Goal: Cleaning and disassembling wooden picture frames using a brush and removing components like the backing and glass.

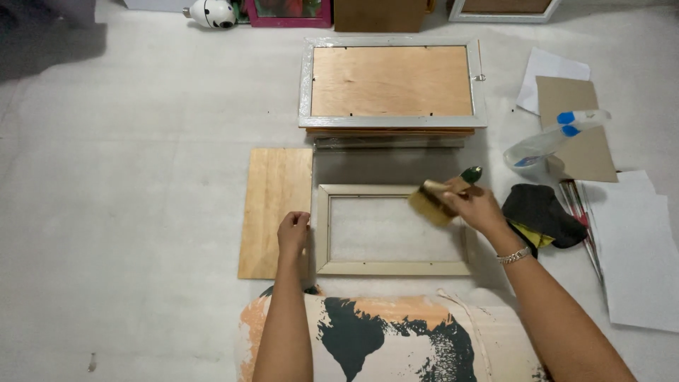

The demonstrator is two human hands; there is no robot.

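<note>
Both hands work one empty frame [391, 230]; left hand [293, 233] presses its edge flat; right hand [478, 207] grips a brush [436, 198] over the top rail; brushing looks underway, extent unclear.

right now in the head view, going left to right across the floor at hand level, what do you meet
wooden board → left hand → empty frame → brush → right hand → black cloth → white paper sheet
</note>
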